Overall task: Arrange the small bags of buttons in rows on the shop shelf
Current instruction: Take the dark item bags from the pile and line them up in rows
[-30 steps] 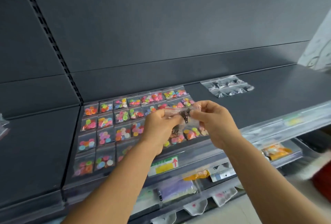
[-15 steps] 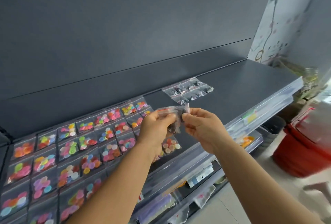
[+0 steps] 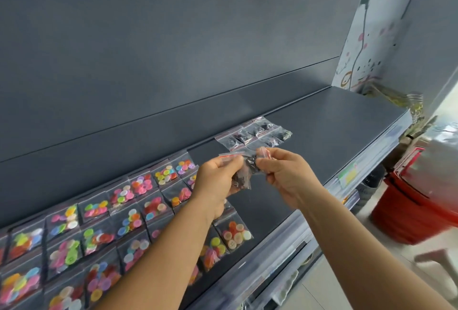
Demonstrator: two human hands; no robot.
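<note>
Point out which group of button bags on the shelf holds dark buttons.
The small cluster of bags far behind both hands; the big block at left holds bright buttons.

Both hands, the left hand (image 3: 218,180) and right hand (image 3: 287,175), carry the pinched bags of dark buttons (image 3: 244,173) rightward along the shelf (image 3: 322,131), away from the colourful rows and nearer the dark-button bags (image 3: 255,135) at its back edge.

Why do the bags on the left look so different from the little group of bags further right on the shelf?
The colourful bags hold bright buttons of many colours; the dark bags hold dark ones. The colourful bags fill many long rows; the dark bags form a small cluster. Both are small clear bags lying flat on the shelf.
</note>
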